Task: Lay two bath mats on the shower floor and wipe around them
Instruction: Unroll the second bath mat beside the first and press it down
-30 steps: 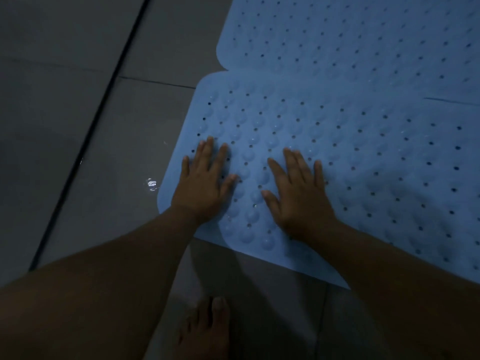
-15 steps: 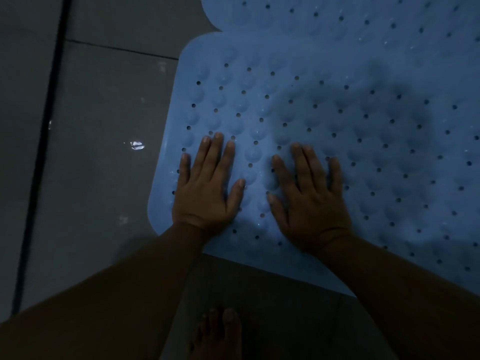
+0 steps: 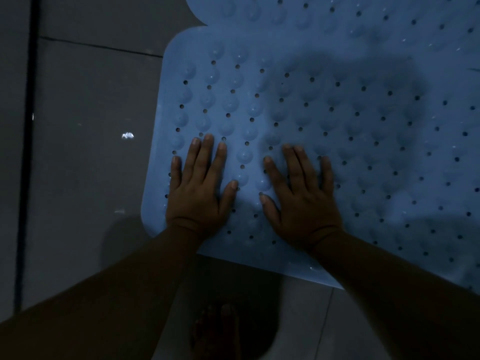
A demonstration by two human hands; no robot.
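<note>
Flat, both hands (image 3: 200, 188) press mat (image 3: 337, 120)

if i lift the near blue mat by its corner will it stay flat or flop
Likely floppy: the near bath mat looks thin and rubbery, lying flat under both hands. Its bumps suggest suction cups, so it may cling to the glossy, possibly wet tile floor and peel up.

Far mat (image 3: 337, 11) cropped by frame
</note>
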